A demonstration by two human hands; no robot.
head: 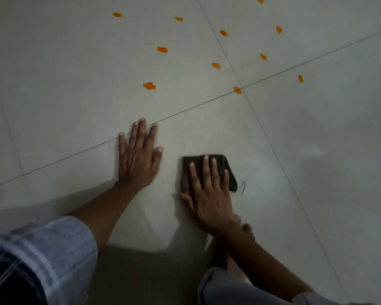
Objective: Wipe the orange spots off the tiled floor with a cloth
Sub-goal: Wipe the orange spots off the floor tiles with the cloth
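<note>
Several orange spots lie scattered on the pale tiled floor [317,139] ahead of me; the nearest are one [149,86] beyond my left hand and one [237,90] on the crossing of two grout lines. My right hand [209,190] presses flat on a dark folded cloth [228,170], fingers spread over it, on the near tile. My left hand [139,157] rests flat on the floor, fingers apart, fingertips across a grout line, holding nothing. Both hands are well short of the spots.
Dark grout lines cross the floor diagonally. My striped sleeve [42,256] fills the lower left and a grey trouser knee [224,289] the lower right. A loose thread [243,187] trails from the cloth's right edge.
</note>
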